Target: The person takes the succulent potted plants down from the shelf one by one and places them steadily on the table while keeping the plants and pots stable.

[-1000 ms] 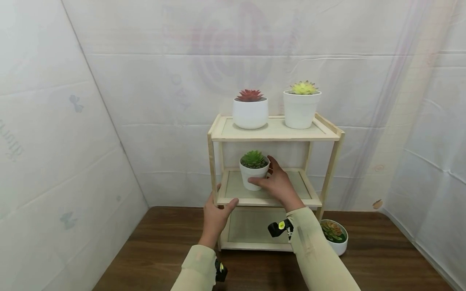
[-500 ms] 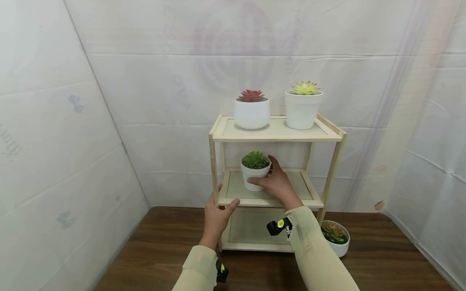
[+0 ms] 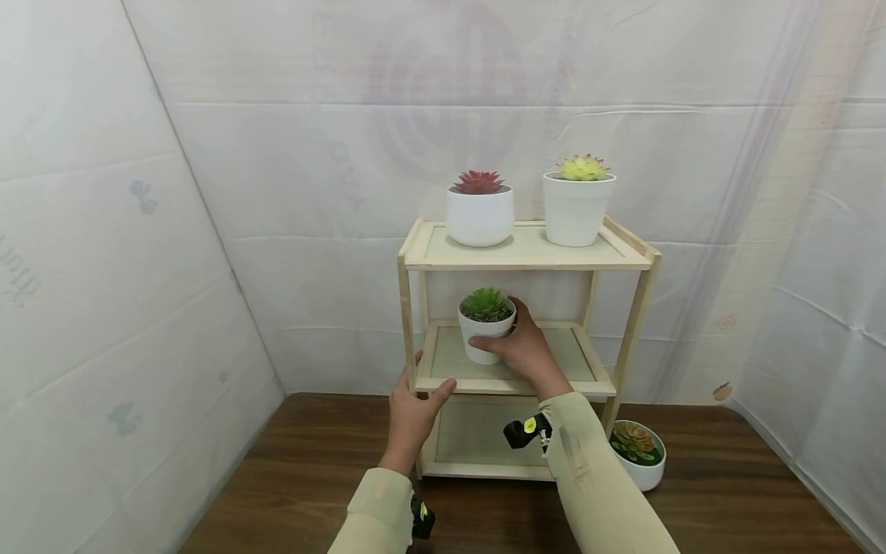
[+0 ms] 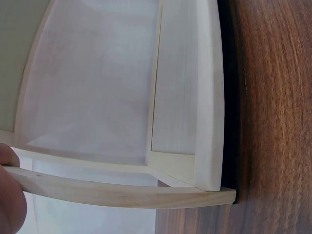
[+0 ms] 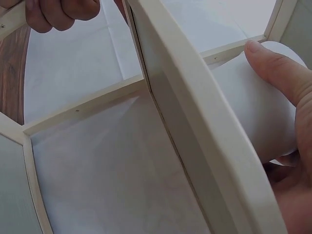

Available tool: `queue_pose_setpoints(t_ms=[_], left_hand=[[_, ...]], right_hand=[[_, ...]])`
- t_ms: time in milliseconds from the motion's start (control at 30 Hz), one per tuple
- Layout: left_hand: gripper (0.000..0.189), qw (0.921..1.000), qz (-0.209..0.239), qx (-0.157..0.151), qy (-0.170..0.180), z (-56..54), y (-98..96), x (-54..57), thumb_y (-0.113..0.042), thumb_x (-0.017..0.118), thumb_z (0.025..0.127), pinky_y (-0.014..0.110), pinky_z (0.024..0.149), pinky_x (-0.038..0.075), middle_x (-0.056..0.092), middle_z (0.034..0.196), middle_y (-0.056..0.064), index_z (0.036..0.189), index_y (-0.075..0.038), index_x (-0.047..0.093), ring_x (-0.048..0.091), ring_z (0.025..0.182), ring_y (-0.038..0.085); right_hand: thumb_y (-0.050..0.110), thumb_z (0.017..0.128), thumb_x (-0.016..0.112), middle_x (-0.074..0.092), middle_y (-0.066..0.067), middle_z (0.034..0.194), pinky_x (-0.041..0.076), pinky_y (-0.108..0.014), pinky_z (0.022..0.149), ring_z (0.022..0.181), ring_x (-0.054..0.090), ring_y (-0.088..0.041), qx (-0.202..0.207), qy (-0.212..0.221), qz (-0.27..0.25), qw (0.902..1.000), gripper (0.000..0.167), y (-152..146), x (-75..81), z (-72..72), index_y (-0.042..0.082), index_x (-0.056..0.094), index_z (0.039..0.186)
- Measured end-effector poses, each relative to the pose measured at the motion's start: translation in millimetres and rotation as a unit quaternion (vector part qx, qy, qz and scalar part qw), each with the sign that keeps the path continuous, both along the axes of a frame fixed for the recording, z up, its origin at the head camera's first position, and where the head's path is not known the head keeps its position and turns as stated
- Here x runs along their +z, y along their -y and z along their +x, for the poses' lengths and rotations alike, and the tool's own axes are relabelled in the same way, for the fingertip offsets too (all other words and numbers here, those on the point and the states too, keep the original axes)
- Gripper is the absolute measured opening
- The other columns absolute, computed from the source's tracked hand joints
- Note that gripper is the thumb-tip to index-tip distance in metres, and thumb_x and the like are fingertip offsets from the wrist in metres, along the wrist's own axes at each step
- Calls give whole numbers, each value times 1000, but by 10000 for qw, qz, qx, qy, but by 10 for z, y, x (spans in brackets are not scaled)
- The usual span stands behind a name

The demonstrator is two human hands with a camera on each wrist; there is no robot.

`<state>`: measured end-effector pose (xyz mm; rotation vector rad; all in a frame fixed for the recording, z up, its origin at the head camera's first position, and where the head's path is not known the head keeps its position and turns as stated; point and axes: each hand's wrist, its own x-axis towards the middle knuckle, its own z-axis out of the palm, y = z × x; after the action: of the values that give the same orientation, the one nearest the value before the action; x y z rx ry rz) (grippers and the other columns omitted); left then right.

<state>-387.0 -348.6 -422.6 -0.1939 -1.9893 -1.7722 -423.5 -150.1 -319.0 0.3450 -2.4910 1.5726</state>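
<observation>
A white pot with a green succulent [image 3: 484,306] is upright at the middle tier of a pale wooden shelf rack [image 3: 526,386]. My right hand [image 3: 529,350] grips this pot from its right, thumb across the front and fingers behind. In the right wrist view the white pot [image 5: 253,102] shows between thumb and fingers, close over the shelf board. My left hand [image 3: 413,412] holds the rack's front left post at the middle tier, its thumb on the front rail. The left wrist view catches only fingertips [image 4: 10,204] around the post [image 4: 122,195].
On the top tier stand a white pot with a red succulent [image 3: 479,215] and a white pot with a yellow-green one [image 3: 577,209]. A low white bowl planter [image 3: 642,469] sits on the brown wooden table [image 3: 298,477], right of the rack. White sheeting [image 3: 311,231] hangs behind.
Both hands keep their hold and the pot stays in place on the middle tier. The right wrist and forearm have shifted slightly left; the whole view has drifted a little.
</observation>
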Motion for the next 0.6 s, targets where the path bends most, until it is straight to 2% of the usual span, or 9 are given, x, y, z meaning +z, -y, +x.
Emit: queue_pose_setpoints(t_ms=[167, 600], left_hand=[[83, 9998, -152, 77, -38, 28, -10, 17, -39, 81, 77, 46, 93, 52, 59, 131, 12, 146, -17, 42, 61, 117, 26], [83, 9999, -117, 120, -14, 12, -7, -2, -40, 82, 75, 45, 93, 53, 60, 130, 13, 145, -17, 43, 61, 117, 26]], right_hand=[[43, 71, 84, 40, -15, 148, 37, -53, 109, 135, 42, -34, 47, 1, -42, 10000, 111, 1, 9, 10, 15, 17, 155], [44, 72, 83, 42, -15, 147, 37, -52, 109, 135, 43, -35, -147, -101, 164, 9997, 108, 16, 6, 14, 14, 20, 154]])
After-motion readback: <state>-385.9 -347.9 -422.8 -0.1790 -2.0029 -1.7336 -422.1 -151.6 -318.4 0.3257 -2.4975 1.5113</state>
